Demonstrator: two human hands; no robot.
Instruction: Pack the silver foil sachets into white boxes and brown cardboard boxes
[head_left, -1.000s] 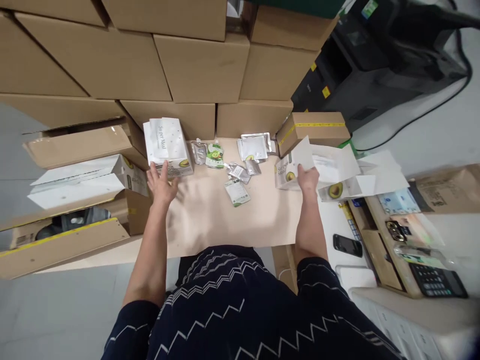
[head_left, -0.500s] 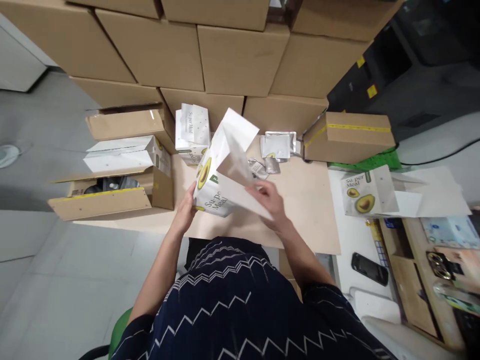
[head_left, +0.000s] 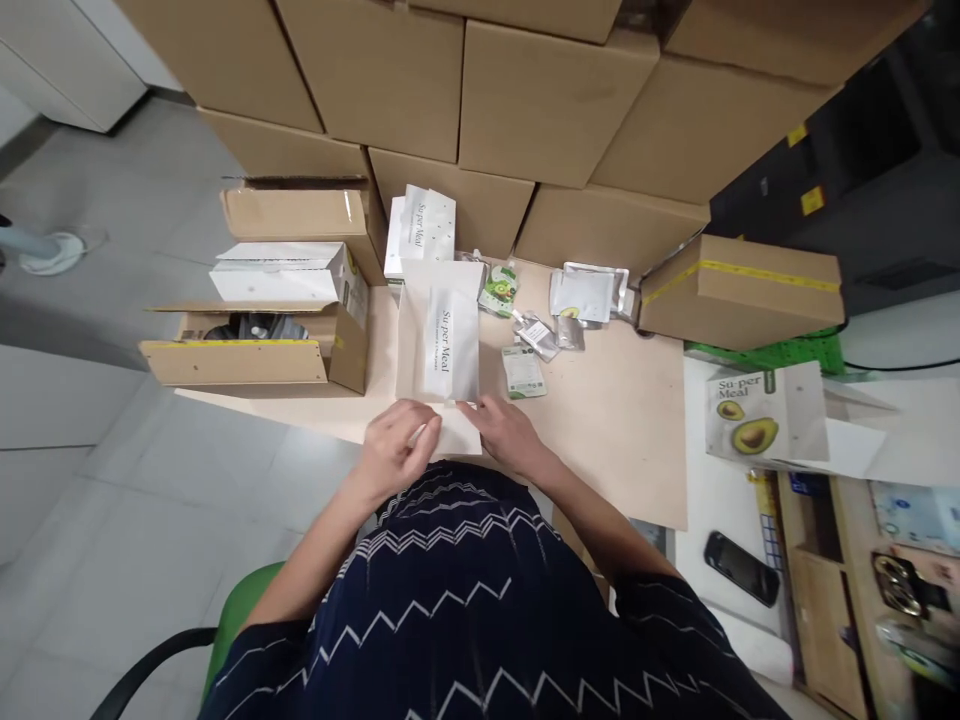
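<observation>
A white "Super Meal" carton point(head_left: 439, 335) lies on the light wooden table point(head_left: 607, 420) in front of me, its open end toward my body. My left hand point(head_left: 396, 450) and my right hand point(head_left: 504, 432) both grip the near flaps of this carton, fingers curled on the cardboard. A second white Super Meal carton point(head_left: 420, 225) stands just behind it against the stacked boxes. Several small foil and green sachets point(head_left: 525, 345) lie scattered to the right of the carton.
Stacked brown shipping boxes point(head_left: 525, 100) wall off the back. An open brown box with white cartons point(head_left: 270, 310) sits at the left. A taped brown box point(head_left: 742, 290), flat avocado-print cartons point(head_left: 765, 415) and a phone point(head_left: 739, 568) lie to the right.
The carton, held tilted above the table half a second ago, now lies flat on it. Both hands have shifted to its near end. The view has swung left.
</observation>
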